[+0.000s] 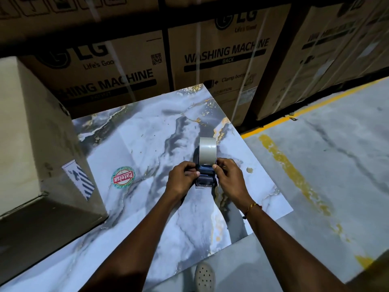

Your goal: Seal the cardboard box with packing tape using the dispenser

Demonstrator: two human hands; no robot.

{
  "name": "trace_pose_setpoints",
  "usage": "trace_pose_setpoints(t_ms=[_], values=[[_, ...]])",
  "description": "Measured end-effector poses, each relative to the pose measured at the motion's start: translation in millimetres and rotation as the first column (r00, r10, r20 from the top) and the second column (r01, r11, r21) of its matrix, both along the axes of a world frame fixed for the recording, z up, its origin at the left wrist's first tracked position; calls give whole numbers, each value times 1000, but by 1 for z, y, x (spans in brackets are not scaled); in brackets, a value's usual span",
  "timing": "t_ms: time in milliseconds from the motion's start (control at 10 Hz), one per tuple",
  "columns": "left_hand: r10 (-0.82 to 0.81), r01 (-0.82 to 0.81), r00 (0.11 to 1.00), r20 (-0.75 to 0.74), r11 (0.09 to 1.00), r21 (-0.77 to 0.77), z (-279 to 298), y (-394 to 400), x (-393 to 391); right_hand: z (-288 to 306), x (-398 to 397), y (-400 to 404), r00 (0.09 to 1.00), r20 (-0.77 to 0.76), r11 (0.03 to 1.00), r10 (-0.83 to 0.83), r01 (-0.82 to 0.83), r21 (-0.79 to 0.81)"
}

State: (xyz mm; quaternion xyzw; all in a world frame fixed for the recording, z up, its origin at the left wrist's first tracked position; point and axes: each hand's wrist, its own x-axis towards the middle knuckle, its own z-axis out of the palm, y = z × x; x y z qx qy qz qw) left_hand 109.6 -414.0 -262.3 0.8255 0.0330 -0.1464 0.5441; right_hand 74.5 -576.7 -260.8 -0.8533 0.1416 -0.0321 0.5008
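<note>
A dark blue tape dispenser (204,179) with a roll of clear-grey packing tape (208,151) is held above the marble-patterned table (147,144). My left hand (182,179) grips the dispenser's left side, and my right hand (227,177) grips its right side, thumb near the roll. The serrated blade end points toward me. A plain cardboard box (35,144) stands on the table at the far left, with a striped label on its side; its top is out of view.
Large washing-machine cartons (221,55) are stacked behind the table. A round red-and-green sticker (123,177) lies on the tabletop. Concrete floor with yellow lines (315,165) stretches to the right. A perforated grey shoe (204,277) shows below the table's near edge.
</note>
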Motion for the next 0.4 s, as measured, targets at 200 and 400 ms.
trace_pose_setpoints(t_ms=[200,400], values=[[9,0,998,-69,992,128,14,11,-20,5,-23,5,998,-42,994,-36,32,-102],[29,-17,994,-102,993,119,40,47,-35,24,-29,36,982,-7,957,189,-185,-223]])
